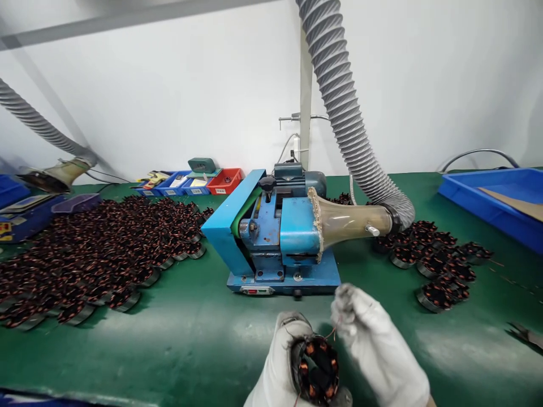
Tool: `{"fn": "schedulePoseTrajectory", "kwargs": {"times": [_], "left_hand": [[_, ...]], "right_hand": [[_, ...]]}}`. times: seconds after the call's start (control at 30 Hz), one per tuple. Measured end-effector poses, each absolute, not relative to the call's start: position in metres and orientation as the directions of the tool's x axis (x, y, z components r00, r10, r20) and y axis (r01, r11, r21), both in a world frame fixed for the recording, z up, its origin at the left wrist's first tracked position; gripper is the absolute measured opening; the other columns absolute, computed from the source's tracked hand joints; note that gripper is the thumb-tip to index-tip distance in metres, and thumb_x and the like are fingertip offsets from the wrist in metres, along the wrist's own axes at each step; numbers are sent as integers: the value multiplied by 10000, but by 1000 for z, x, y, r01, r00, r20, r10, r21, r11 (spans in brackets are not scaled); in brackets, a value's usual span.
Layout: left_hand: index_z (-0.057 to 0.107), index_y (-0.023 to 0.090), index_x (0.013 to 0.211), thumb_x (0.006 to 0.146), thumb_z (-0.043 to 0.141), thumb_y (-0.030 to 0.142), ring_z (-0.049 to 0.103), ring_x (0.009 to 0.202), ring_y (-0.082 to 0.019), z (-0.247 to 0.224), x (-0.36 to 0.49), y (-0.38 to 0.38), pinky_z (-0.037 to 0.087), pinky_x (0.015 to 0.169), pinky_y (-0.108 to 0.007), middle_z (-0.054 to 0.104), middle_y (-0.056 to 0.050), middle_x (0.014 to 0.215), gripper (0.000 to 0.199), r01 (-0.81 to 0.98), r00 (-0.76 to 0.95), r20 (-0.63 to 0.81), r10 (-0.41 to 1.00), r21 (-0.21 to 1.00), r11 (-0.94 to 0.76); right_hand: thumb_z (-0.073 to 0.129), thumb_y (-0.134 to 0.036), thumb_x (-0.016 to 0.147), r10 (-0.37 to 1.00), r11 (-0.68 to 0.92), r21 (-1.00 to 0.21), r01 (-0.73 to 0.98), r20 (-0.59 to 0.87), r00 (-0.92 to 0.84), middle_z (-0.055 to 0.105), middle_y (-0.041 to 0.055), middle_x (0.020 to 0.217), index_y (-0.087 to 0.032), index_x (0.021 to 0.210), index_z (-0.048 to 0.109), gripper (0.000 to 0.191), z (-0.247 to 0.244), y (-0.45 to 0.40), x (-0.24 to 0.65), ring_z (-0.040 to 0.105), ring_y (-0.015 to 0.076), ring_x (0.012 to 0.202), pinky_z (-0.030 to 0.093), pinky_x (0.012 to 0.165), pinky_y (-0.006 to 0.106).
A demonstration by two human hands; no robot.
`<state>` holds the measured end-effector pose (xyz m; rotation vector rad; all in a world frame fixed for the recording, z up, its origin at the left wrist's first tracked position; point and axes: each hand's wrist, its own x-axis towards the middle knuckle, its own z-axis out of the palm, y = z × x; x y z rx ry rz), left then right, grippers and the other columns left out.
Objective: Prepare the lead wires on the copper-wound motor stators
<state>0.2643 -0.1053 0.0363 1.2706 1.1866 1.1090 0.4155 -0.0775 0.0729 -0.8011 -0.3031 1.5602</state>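
Observation:
My left hand (pixel 278 362), in a white glove, is wrapped round a ring-shaped motor stator (pixel 317 368) with copper coils, near the front edge. Thin reddish wires stick out of the ring's upper right side. Just right of it is my right hand (pixel 369 333), also gloved, its fingertips pinched together beside the wire ends; the fingers are blurred, and whether they grip a wire is unclear. Beyond both hands stands a blue belt-driven machine (pixel 301 226) with a translucent funnel (pixel 354 221) on its right side.
Many stators (pixel 106 249) cover the left of the green table (pixel 178 339); a smaller group (pixel 436 260) lies right. Pliers (pixel 526 334) lie at the right edge. Behind are a blue tray (pixel 475 200), a red bin (pixel 224 181) and a grey hose (pixel 343 102).

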Motion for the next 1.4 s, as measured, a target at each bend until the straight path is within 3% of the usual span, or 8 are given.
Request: {"fn": "schedulePoseTrajectory", "kwargs": {"times": [0.13, 0.27, 0.43, 0.63, 0.77, 0.93, 1.13, 1.4], "left_hand": [[533, 296, 1184, 580, 675, 108, 551, 1048, -272, 46, 270, -102, 481, 897, -394, 524, -58, 1073, 648, 126, 172, 274, 946, 947, -297], [457, 378, 1231, 606, 600, 35, 545, 1002, -200, 49, 279, -101, 471, 883, -302, 464, -13, 1055, 728, 114, 204, 430, 879, 881, -458], [489, 336, 1183, 619, 667, 81, 512, 1103, -230, 40, 282, -98, 431, 959, -351, 478, -21, 1139, 644, 170, 3, 344, 939, 925, -340], [503, 247, 1137, 695, 625, 181, 569, 1078, -248, 19, 289, -69, 443, 953, -410, 570, -76, 1154, 464, 61, -100, 95, 990, 994, -90], [482, 221, 1117, 762, 532, 168, 604, 1036, -215, 17, 298, -42, 465, 924, -386, 625, -86, 1124, 362, -10, -129, -53, 990, 999, 53], [506, 210, 1007, 699, 543, 125, 622, 967, -189, 27, 300, -22, 490, 879, -342, 641, -68, 1047, 321, -90, -86, -24, 996, 996, 17], [519, 199, 989, 658, 541, 96, 632, 922, -191, 39, 298, -17, 496, 855, -340, 653, -76, 1008, 347, -99, -63, -35, 997, 995, 28], [533, 225, 1093, 737, 586, 161, 587, 1092, -236, 20, 283, -56, 459, 958, -382, 625, -80, 1147, 366, -62, 16, -10, 1000, 998, 11]], "right_hand": [[838, -332, 610, 970, -183, -777, -603, -243, 18, 683, 19, 700, -167, 778, 758, 249, 73, -77, 419, 580, 101, 610, 478, 574, 176], [813, -327, 646, 979, -200, -876, -439, -201, -44, 590, -17, 547, -131, 551, 695, 248, 75, -73, 414, 493, 69, 515, 420, 506, 157], [817, -348, 629, 946, -33, -685, -728, -257, 199, 641, -38, 610, -199, 673, 707, 191, 63, -64, 419, 547, 69, 519, 466, 487, 141], [846, -372, 515, 952, -51, -926, -373, -158, 262, 760, 107, 927, -185, 942, 714, 484, 37, -62, 387, 703, 276, 864, 575, 791, 367], [762, -421, 632, 948, -85, -979, -186, -137, 287, 739, 112, 1021, -180, 1039, 684, 479, 34, -46, 373, 681, 293, 953, 541, 872, 422], [712, -456, 699, 954, -51, -998, -28, -57, 294, 730, 123, 1020, -164, 994, 702, 415, 36, -29, 376, 673, 301, 937, 525, 879, 431], [709, -481, 694, 949, -60, -998, -31, -66, 307, 739, 115, 986, -166, 976, 710, 422, 46, -25, 374, 679, 291, 905, 538, 844, 403], [778, -469, 578, 924, -61, -995, 75, -28, 381, 734, 137, 1031, -171, 983, 743, 505, 19, -63, 375, 679, 327, 936, 549, 858, 404]]}}
